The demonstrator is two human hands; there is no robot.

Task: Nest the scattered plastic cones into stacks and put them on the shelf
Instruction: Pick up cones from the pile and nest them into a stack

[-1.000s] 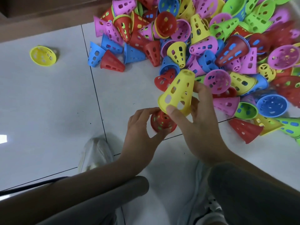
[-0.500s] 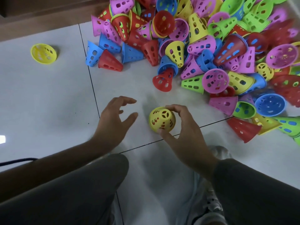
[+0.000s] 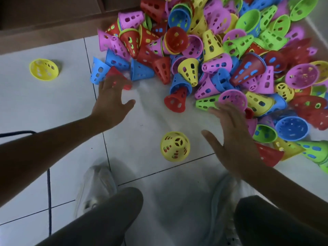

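Two empty hands reach out, yellow stack stands alone

Two hands are out over the white tile floor (image 3: 53, 107), both holding nothing. The landmark is the yellow stack (image 3: 175, 146): a yellow cone standing upright, narrow end up, with red showing through its holes, so a red cone sits nested inside. It stands by itself on the tile, touching neither hand.

The left hand (image 3: 111, 101) is up and left of the yellow stack, well apart from it, fingers straight and spread, thumb out to the side. Its blurred fingertips are over a red cone (image 3: 118, 77) that lies on its side beside a blue cone (image 3: 98, 73); contact cannot be told.

The right hand (image 3: 232, 135) is just to the right of the yellow stack, near but clear of it. Palm faces inward, fingers straight and slightly apart, thumb pointing toward the stack. Its fingertips are at the edge of the cone pile (image 3: 230, 55), close to a pink cone (image 3: 232, 99) and a green cone (image 3: 205, 103).

The pile fills the area above and right of the yellow stack: loose cones in mixed colours, some already nested in pairs. A single yellow cone (image 3: 43, 69) lies far up-left of the stack. Two pale shoes (image 3: 96, 189) and dark trouser knees are below the stack.
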